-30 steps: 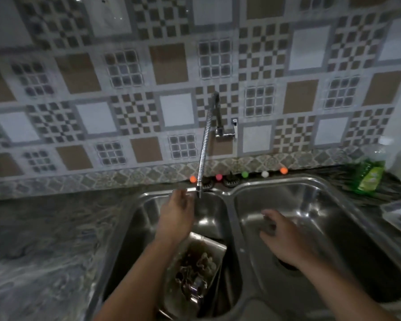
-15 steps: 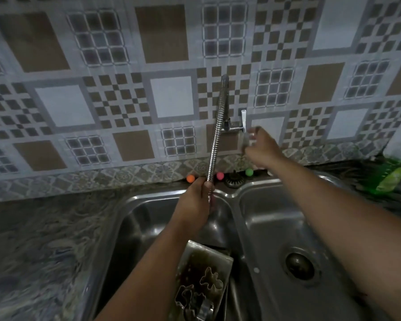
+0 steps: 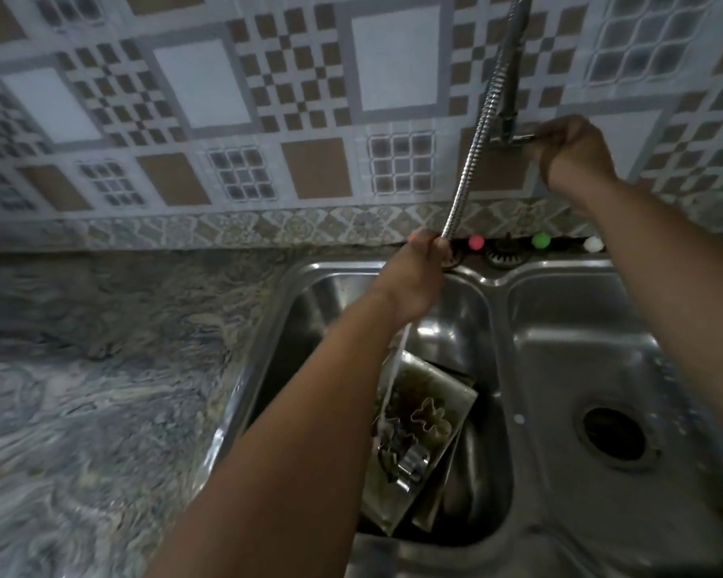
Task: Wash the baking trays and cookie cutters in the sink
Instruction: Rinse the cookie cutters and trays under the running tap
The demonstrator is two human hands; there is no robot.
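The baking tray (image 3: 424,435) leans tilted in the left basin of the sink (image 3: 493,281), its long axis running from the basin's back wall down toward the near rim, with the cookie cutters (image 3: 410,442) heaped on its lower half. A second tray edge appears to sit under it, though the dim light leaves that unclear.

Directly above the tray's upper end, the left hand (image 3: 414,281) is wrapped closed around the outlet end of the flexible faucet hose (image 3: 472,143), and a thin stream of water (image 3: 391,381) falls from it onto the tray. So the tray lies straight below and slightly nearer than that grip; the left hand is by far the closer one.

The right hand (image 3: 568,150) is up at the wall behind the sink, fingers closed on the tap lever (image 3: 518,137).

Judging by the layout, aiming the stream calls for only small swings of the hose. The left basin is crowded; the right basin is bare and offers room.
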